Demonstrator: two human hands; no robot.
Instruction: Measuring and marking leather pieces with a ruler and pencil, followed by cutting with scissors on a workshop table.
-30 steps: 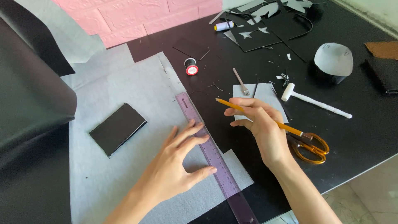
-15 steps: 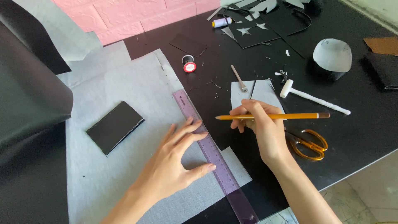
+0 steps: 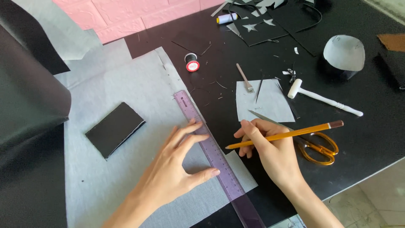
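Head view: purple ruler (image 3: 211, 152), see-through plastic w/ fine markings, lies diagonally along the right edge of the grey fabric sheet (image 3: 122, 105), near the tabletop's front edge. Left hand (image 3: 177, 169) flat on it, fingers spread, tips and thumb pressing the ruler down. Right hand (image 3: 270, 147) pinches a yellow pencil (image 3: 287, 135) betw. thumb and fingers, tip pointing left toward the ruler, held just above the black tabletop (image 3: 371, 126). Orange-handled scissors (image 3: 314, 147) lie just right of that hand. Black rectangular piece (image 3: 114, 129), matte, sits on the fabric, left of the ruler.
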